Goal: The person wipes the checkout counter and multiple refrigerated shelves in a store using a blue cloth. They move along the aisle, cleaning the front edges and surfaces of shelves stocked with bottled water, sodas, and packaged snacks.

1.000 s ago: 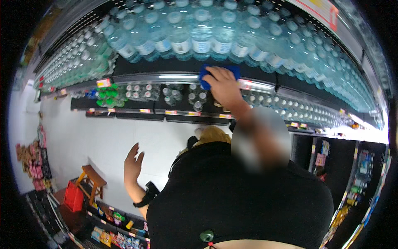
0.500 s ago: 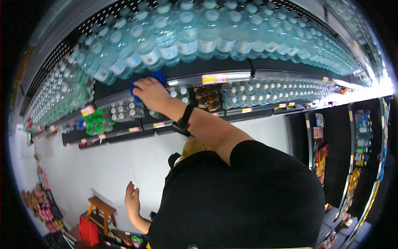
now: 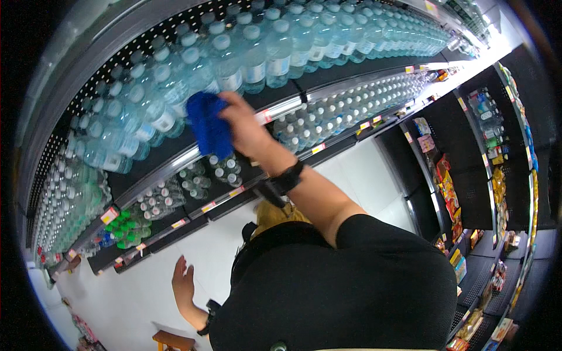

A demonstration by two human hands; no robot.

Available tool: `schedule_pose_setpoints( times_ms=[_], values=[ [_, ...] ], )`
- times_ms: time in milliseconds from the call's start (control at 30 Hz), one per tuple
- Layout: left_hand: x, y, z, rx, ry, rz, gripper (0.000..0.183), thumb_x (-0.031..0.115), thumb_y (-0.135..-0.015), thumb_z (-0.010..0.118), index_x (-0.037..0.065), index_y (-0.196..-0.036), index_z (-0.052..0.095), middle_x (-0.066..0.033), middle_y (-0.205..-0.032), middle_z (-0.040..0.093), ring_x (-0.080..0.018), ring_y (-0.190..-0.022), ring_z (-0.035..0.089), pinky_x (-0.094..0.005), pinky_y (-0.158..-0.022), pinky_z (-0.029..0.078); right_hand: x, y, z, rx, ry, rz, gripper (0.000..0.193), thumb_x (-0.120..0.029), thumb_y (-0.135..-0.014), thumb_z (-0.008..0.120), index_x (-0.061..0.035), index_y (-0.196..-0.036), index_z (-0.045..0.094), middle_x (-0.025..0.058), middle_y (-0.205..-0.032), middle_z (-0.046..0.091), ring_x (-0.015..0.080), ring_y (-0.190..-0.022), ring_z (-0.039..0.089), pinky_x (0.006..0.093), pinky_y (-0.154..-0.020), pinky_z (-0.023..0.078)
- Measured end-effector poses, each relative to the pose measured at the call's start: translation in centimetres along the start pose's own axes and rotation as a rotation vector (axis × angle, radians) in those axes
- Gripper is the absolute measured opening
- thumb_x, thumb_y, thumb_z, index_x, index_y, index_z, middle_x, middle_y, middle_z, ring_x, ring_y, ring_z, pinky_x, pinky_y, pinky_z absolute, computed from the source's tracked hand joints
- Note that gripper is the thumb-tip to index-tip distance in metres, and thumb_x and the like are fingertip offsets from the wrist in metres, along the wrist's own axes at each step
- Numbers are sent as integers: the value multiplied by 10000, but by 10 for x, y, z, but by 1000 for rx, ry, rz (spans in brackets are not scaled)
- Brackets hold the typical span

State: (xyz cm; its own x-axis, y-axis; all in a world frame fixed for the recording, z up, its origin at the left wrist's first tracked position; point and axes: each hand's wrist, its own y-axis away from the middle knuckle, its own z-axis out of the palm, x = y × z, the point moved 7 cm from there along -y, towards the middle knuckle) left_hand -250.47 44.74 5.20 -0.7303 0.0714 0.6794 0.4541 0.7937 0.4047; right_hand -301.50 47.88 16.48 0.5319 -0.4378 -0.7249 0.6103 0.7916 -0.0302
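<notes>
The right hand (image 3: 246, 131) is raised to the shelf edge (image 3: 175, 164) of a tall refrigerated display and has its fingers curled tight around a blue cloth (image 3: 209, 130), which is bunched up and pressed against the front of that edge, just below a row of large clear water bottles (image 3: 252, 55). The cloth hangs a little below the hand, covering part of the metal strip and the bottle tops beneath it. A dark watch (image 3: 285, 178) sits on the wrist of this arm, which comes up out of a black short sleeve (image 3: 374, 234). The left hand (image 3: 183, 285) is held low and away from the shelves, over the pale floor (image 3: 117, 292), with its fingers spread and nothing in it; a dark band (image 3: 206, 319) circles that wrist. On the shelf under the cloth stand smaller bottles (image 3: 225, 169) seen from above, and further to the left a cluster of green-capped bottles (image 3: 126, 231). Small price tags (image 3: 109, 215) in yellow and red are clipped along the shelf fronts. Far to the right, darker racks hold colourful snack packets (image 3: 448, 187). A small wooden stool (image 3: 174, 340) stands on the floor near the lower edge of the view.
</notes>
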Motion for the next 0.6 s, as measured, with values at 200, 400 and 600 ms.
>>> schedule_pose_setpoints(
  times_ms=[200, 400, 600],
  values=[
    [69, -39, 8, -78, -127, 113, 517, 196, -1005, 714, 106, -1494, 574, -170, -1427, 664, -317, -1265, 662, -403, -1026, 532, -45, 40, -44, -265, -683, 88, 640, -344, -1033, 514, 39, -1542, 449, 232, -1473, 587, 347, -1345, 595, 481, -1174, 462],
    [105, -44, 13, -97, -82, 215, 527, 204, -1002, 728, 132, -1501, 576, -142, -1426, 670, -289, -1280, 657, -411, -1002, 547, -32, 55, -33, -79, -640, 191, 536, -416, -1074, 440, -77, -1461, 591, 177, -1468, 620, 376, -1330, 599, 549, -1140, 470],
    [138, -39, 28, -103, 670, 365, 731, 139, -1012, 730, 123, -1643, 363, -99, -1585, 493, -226, -1362, 549, -359, -1109, 473, 13, 75, 86, -255, -535, 380, 672, -581, -1092, 425, -102, -1559, 490, 183, -1580, 515, 348, -1411, 545, 513, -1189, 431]
  ],
)
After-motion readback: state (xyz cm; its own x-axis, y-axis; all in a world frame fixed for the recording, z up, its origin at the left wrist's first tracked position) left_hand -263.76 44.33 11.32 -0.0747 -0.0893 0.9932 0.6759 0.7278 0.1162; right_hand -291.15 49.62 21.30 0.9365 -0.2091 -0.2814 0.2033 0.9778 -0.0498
